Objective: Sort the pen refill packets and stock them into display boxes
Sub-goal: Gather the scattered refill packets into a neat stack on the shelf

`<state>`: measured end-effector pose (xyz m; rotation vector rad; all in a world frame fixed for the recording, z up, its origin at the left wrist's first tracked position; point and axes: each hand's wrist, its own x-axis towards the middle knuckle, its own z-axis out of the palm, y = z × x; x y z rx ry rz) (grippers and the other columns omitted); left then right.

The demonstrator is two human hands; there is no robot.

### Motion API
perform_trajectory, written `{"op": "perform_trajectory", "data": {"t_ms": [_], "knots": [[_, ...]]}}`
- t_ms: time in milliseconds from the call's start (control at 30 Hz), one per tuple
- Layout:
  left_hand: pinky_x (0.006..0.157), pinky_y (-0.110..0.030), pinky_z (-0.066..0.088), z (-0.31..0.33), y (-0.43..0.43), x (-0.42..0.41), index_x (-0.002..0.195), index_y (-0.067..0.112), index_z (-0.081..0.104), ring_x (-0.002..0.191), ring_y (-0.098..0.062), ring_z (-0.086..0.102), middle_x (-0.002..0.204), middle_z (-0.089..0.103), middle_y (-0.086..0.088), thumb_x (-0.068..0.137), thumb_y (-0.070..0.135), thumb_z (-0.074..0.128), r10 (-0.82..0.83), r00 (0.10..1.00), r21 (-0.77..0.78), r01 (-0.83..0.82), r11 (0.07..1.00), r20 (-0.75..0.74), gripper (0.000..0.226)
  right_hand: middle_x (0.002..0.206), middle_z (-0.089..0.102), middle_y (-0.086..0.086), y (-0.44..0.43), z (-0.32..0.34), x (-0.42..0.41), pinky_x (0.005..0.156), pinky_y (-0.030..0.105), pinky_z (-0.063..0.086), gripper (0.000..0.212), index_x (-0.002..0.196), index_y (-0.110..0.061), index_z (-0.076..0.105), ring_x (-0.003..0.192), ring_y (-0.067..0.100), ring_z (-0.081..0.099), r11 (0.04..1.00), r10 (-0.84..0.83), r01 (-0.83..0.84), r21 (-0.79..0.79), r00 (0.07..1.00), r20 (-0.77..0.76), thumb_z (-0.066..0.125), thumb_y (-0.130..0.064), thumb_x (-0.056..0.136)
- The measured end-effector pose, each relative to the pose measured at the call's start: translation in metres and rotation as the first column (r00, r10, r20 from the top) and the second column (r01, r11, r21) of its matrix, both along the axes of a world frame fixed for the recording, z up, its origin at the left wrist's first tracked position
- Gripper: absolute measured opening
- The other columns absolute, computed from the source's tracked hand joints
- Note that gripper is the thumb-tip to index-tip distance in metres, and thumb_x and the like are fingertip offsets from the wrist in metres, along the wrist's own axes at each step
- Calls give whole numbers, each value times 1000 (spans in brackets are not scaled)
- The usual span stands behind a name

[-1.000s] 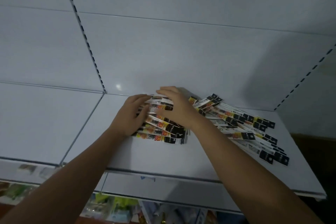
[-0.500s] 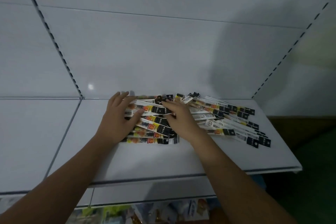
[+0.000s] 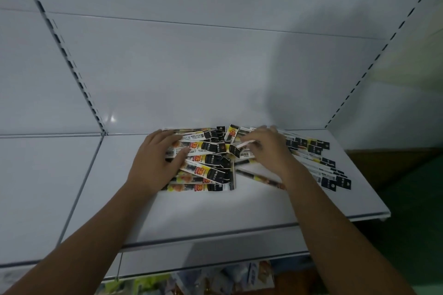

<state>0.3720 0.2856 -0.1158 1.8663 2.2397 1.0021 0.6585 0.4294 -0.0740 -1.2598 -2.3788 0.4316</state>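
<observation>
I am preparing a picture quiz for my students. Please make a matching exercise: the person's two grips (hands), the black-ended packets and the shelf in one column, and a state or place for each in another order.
1. left grip
2. right grip
3. black-ended packets
4. shelf

A. white, carries all the packets
B. pinches one white packet
C. fanned out at the shelf's right end
D. rests flat on the orange-printed pile

Pairs: 1-D, 2-B, 3-C, 4-A
</observation>
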Motion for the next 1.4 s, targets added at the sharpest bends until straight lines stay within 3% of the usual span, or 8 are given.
{"op": "perform_trajectory", "data": {"t_ms": [233, 400, 600, 800, 1033, 1167, 1267, 1400], "knots": [[122, -47, 36, -1, 0, 1, 140, 23, 65, 145, -23, 44, 147, 61, 3, 99, 66, 46, -1, 1000, 8, 1, 1000, -17, 62, 116, 75, -2, -38, -12, -45, 95, 42, 59, 36, 122, -25, 75, 103, 11, 70, 979, 37, -80, -189, 975, -217, 71, -7, 92], [122, -53, 34, -3, -1, 0, 139, 25, 64, 146, -26, 44, 150, 59, 2, 98, 70, 43, 23, 1000, 8, -23, 1000, -17, 65, 139, 63, -6, -46, 0, -39, 90, 9, 49, 50, 142, -19, 60, 122, 5, 60, 948, -86, -68, -310, 886, -455, 59, 4, 97], [125, -64, 18, 4, -5, 8, 152, 39, 46, 160, -33, 17, 169, 33, -4, 89, 89, 31, 194, 978, -97, -201, 975, -71, 82, 135, 66, 1, -27, -10, 7, 105, 30, 42, 32, 128, -20, 71, 134, 19, 49, 986, -116, 92, -138, 978, -172, 66, -12, 98], [127, -61, 20, 11, -8, 11, 158, 38, 36, 162, -33, 13, 173, 25, -7, 86, 93, 23, 190, 981, -157, -194, 968, -37, 92, 131, 69, 2, -34, -19, 2, 109, 35, 37, 30, 125, -21, 75, 139, 26, 43, 992, -118, 113, -48, 987, -109, 72, -19, 95], [122, -36, 19, 32, -24, -7, 160, 31, 38, 159, -18, 19, 171, 26, -4, 110, 54, 36, 73, 898, -2, -80, 997, 433, 54, 129, 71, -6, -30, -15, -1, 105, 40, 30, 33, 123, -31, 74, 133, 23, 48, 995, -99, 98, -33, 995, -33, 76, -41, 92], [116, -39, 36, 33, -42, -58, 151, 13, 53, 141, -32, 51, 151, 57, -13, 105, 14, 60, 143, 982, -161, -122, 979, 127, 46, 105, 78, -8, -28, -8, 2, 93, 27, 42, 18, 108, -26, 82, 99, 9, 65, 996, -87, 92, 23, 984, -154, 79, -30, 91], [97, -41, 54, 37, -54, -74, 122, 16, 76, 108, -30, 72, 119, 76, -9, 93, 17, 75, 48, 998, -227, -56, 972, -42, 29, 96, 78, -10, -26, -10, 4, 92, 40, 57, 11, 101, -24, 82, 89, 9, 70, 993, -102, 114, 41, 969, -224, 78, -27, 91], [78, -32, 51, 40, -59, -77, 99, 22, 85, 84, -23, 69, 92, 72, 0, 92, 23, 79, -29, 988, -217, -5, 976, -153, 9, 100, 78, -5, -27, -10, -1, 90, 38, 57, 11, 103, -21, 81, 93, 12, 69, 989, -126, 141, 39, 957, -262, 76, -21, 93]]}}
